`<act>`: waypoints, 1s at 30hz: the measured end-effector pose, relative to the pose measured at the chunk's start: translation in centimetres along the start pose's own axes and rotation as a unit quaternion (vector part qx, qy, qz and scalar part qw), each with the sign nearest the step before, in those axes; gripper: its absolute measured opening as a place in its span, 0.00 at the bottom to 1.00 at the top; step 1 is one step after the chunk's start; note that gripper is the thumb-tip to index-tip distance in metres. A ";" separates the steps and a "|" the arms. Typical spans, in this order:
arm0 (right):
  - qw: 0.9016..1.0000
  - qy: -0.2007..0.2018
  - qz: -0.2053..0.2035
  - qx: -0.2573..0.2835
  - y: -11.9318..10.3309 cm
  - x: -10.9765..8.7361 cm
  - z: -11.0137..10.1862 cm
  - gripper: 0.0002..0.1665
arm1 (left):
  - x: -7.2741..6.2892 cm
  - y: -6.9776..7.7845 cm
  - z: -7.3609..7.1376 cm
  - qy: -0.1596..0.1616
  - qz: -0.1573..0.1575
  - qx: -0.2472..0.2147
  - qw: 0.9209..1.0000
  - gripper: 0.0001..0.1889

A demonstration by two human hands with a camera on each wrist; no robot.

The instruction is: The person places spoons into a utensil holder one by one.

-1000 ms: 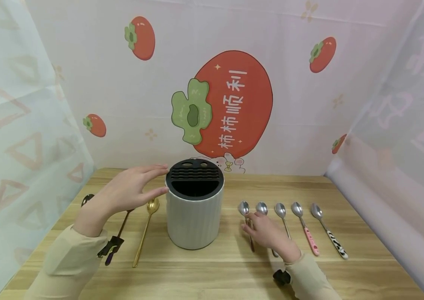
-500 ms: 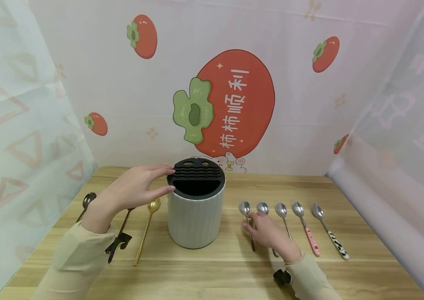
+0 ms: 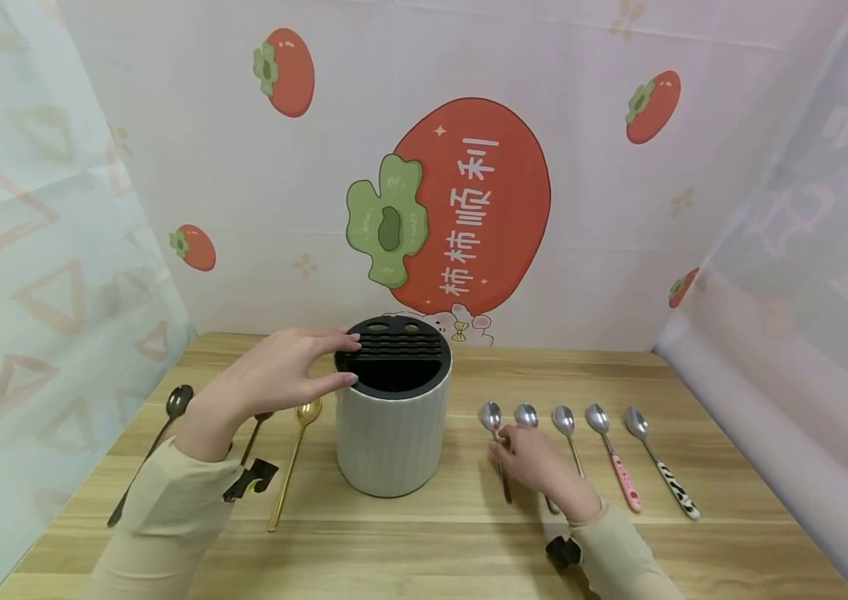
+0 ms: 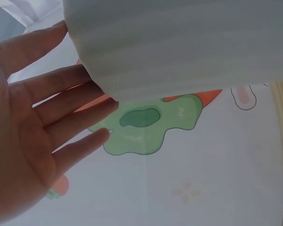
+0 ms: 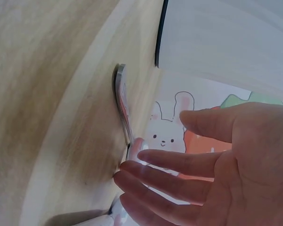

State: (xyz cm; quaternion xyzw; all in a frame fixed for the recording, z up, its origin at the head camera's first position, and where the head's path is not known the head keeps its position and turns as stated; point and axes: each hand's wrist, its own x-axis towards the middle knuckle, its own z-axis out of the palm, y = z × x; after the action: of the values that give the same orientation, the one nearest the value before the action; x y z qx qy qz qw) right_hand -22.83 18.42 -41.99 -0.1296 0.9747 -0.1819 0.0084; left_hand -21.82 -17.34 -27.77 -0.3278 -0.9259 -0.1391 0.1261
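A white ribbed utensil holder [image 3: 389, 446] with a black slotted lid [image 3: 393, 383] stands mid-table. My left hand [image 3: 273, 375] is at its upper left, thumb and fingers spread apart and overlapping the lid's edge; in the left wrist view the fingers of that hand [image 4: 47, 113] are extended beside the white wall [image 4: 179, 47]. To the right of the holder lies a silver spoon [image 3: 491, 414]. Over its neck are the fingertips of my right hand [image 3: 536, 462]. In the right wrist view the thumb stands apart from the fingers [image 5: 179, 162], close by the spoon's handle [image 5: 121, 96].
Several more spoons lie at right, including a pink-handled spoon [image 3: 622, 479] and a cow-patterned spoon [image 3: 674, 487]. A gold spoon [image 3: 308, 412], a black spoon [image 3: 179, 402] and another dark spoon [image 3: 254, 433], partly hidden, lie left. A printed cloth [image 3: 243, 183] hangs behind.
My left hand has shifted right, its fingertips now farther over the lid, uncovering the black spoon at left. My right hand stays near the same spoon with hardly any movement.
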 end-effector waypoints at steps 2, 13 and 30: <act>1.000 0.000 0.002 0.007 0.0 0.1 0.0 0.14 | 0.1 0.1 -0.1 -0.002 0.002 -0.004 1.000 0.22; 1.000 0.004 0.010 0.004 0.3 0.4 0.0 0.11 | 0.4 0.5 -0.3 -0.011 -0.006 -0.035 0.999 0.22; 1.000 -0.012 0.021 0.004 0.0 1.1 -0.1 0.09 | 0.6 0.8 -0.4 -0.023 -0.018 -0.060 0.998 0.21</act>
State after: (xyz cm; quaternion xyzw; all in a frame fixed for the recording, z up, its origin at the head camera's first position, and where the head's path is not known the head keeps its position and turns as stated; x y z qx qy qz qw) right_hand -23.93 18.19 -41.85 -0.1115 0.9762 -0.1842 0.0249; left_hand -21.68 -16.50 -27.06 -0.3211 -0.9243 -0.1890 0.0820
